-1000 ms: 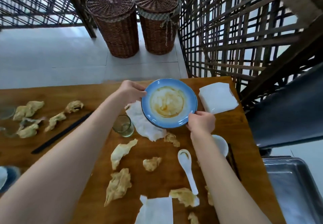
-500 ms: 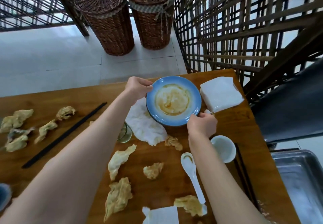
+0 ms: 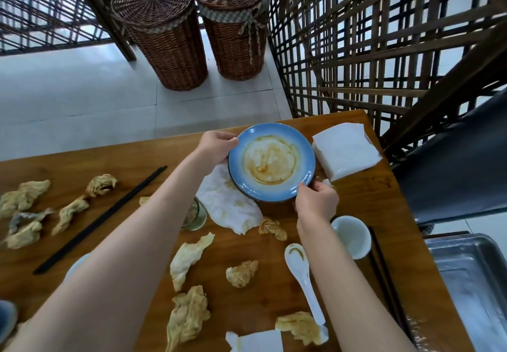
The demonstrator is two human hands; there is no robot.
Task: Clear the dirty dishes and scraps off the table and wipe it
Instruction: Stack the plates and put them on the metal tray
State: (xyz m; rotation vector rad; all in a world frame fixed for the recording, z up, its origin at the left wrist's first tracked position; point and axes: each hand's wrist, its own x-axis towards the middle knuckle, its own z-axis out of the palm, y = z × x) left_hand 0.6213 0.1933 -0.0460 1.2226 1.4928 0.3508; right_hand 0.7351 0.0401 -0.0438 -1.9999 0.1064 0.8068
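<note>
Between my two hands, at the table's far right end: one round blue ceramic plate, its centre smeared with brown sauce. My left hand pinches the far-left rim; my right hand pinches the near-right rim, so the grip line runs diagonally across the plate. Whether it rests on the table or is just raised, I cannot tell. Beneath its left edge: a crumpled, stained white napkin. Just right: a stack of clean white paper napkins. Well off to my right, below the brown wooden table: a stainless steel tray, nearer the right hand and the plate's likely destination.
</note>
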